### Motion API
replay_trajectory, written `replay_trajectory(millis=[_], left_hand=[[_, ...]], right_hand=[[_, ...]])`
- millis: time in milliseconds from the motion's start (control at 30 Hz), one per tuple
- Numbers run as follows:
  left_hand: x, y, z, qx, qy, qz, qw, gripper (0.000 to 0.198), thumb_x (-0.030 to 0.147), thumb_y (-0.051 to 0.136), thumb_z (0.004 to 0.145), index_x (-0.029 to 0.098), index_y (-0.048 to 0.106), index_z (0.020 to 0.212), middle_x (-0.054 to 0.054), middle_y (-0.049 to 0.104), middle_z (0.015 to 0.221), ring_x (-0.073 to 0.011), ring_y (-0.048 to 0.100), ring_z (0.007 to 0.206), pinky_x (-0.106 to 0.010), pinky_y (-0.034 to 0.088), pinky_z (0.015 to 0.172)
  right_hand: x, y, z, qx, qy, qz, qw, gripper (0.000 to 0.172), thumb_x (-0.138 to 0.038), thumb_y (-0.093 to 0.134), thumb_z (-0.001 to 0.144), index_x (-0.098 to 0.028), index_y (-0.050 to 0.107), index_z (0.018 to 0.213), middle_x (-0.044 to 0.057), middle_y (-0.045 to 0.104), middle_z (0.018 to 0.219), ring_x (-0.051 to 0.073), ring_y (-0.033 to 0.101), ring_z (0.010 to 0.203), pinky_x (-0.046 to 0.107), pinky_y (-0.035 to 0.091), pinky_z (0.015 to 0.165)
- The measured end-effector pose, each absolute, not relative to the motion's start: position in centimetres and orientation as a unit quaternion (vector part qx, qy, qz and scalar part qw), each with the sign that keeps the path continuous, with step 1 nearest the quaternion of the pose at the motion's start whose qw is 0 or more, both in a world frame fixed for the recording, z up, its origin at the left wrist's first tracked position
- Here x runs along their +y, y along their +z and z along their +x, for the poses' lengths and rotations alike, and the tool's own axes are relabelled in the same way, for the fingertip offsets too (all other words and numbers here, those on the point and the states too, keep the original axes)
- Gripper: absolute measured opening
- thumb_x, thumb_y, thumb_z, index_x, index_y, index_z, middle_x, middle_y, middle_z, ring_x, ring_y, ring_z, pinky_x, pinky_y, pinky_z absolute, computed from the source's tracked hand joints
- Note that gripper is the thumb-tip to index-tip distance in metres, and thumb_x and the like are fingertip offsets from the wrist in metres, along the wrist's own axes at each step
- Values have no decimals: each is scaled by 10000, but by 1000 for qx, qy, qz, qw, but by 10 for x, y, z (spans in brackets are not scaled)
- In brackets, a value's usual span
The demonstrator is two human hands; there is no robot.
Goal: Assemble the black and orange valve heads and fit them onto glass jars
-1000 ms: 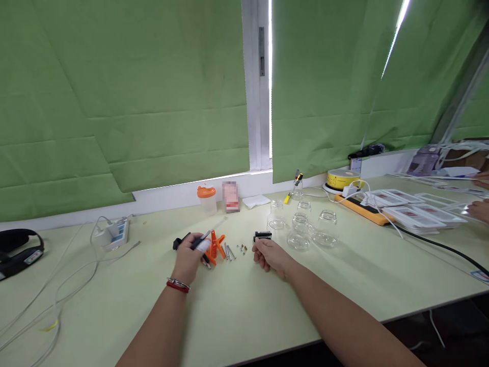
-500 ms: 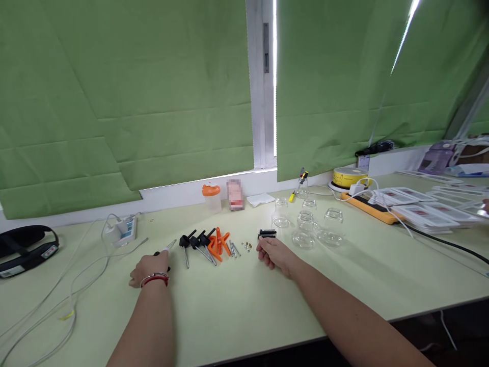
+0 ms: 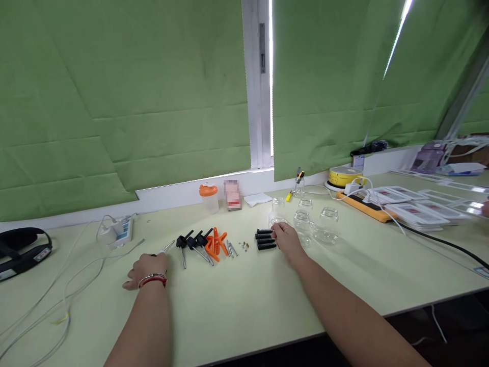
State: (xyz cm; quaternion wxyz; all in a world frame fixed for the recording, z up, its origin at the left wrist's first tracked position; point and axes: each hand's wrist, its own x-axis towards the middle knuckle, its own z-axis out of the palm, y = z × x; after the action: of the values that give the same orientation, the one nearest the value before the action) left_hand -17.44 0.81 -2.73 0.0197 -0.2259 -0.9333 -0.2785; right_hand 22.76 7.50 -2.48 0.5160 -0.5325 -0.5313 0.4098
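Note:
My left hand (image 3: pixel 147 271), with a red band at the wrist, lies low on the green table (image 3: pixel 237 300), fingers curled over a black-handled tool (image 3: pixel 165 248) whose silver tip sticks out past the knuckles. To its right lie several more black-handled tools (image 3: pixel 191 243), orange plastic pieces (image 3: pixel 215 243), silver pins (image 3: pixel 231 249) and tiny bits (image 3: pixel 244 246). My right hand (image 3: pixel 287 240) reaches forward, fingers bent onto the right ends of three black ribbed pieces (image 3: pixel 265 239) that lie in a row on the table.
Several clear glass jars (image 3: pixel 324 224) stand just past my right hand. An orange-lidded cup (image 3: pixel 209 198), a power strip with cables (image 3: pixel 117 232), a black headset (image 3: pixel 19 247), a yellow roll (image 3: pixel 344 177) and white trays (image 3: pixel 414 210) ring the area. Another person's hand (image 3: pixel 486 206) shows at the right edge.
My left hand carried one tool away from the pile to the left and set itself down there. My right hand moved forward, and the black ribbed pieces now lie spread in a row.

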Motion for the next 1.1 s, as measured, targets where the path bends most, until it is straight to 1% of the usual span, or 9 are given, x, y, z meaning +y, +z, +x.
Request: replay_trajectory(millis=[133,300,367,467,567,633,800,967,1100], left_hand=[[8,-29,-177,-937,-279,-212,0,407,509,530,690,204,647,933,-247,631,1085,-469,474,1146,-672,284,888],[5,-22,-164,-928,-297,-215,60,521,580,531,700,173,624,1012,-268,591,1174,-468,438,1185,-673,259,920],[6,-15,-153,-908,-300,-264,125,501,536,480,766,164,596,1080,-235,566,1242,-422,412,1229,-630,262,962],[10,-10,-138,-850,-285,-397,199,444,366,421,843,127,533,1200,-191,526,1331,-323,420,1260,-516,292,1011],[17,-12,-131,-795,-225,-526,202,497,207,385,848,84,435,1326,-173,421,1447,-259,352,1339,-436,260,1070],[20,-16,-129,-776,-177,-584,160,532,143,371,835,93,402,1365,-150,404,1468,-242,334,1359,-422,236,1093],[20,-18,-127,-781,-123,-606,90,507,137,417,812,151,473,1316,-127,530,1365,-268,421,1297,-479,206,1101],[17,-10,-127,-795,-132,-582,106,469,203,471,785,115,545,1240,-163,581,1258,-316,512,1165,-432,378,977],[15,-8,-125,-806,-165,-562,88,534,278,535,744,105,537,1249,-183,538,1292,-332,511,1167,-400,417,944]], right_hand=[[72,-25,228,-603,315,-561,472,272,-402,424,880,-205,584,782,16,618,703,159,526,631,263,386,582],[61,-25,208,-796,119,-486,340,209,-210,456,893,-205,662,860,53,676,882,203,556,864,310,387,773],[58,-28,199,-846,55,-446,288,196,-147,505,862,-213,679,926,61,677,1017,227,527,1006,351,346,888],[58,-34,191,-878,-2,-419,232,249,-140,530,852,-237,673,1030,54,613,1233,270,448,1168,422,268,977],[59,-38,189,-886,-8,-419,201,278,-149,507,866,-247,671,1067,43,561,1324,285,403,1230,454,226,1000],[59,-38,190,-888,-4,-417,194,276,-147,504,865,-249,682,1049,41,568,1318,278,402,1231,454,218,1001],[55,-34,191,-889,14,-404,215,188,-177,538,856,-230,714,896,46,634,1208,248,458,1155,426,240,973],[51,-30,194,-878,55,-414,234,110,-190,617,794,-195,699,720,54,689,1037,223,514,1041,382,266,933],[49,-27,195,-871,83,-427,226,119,-205,615,796,-192,703,718,53,689,973,221,517,1017,383,268,925]])
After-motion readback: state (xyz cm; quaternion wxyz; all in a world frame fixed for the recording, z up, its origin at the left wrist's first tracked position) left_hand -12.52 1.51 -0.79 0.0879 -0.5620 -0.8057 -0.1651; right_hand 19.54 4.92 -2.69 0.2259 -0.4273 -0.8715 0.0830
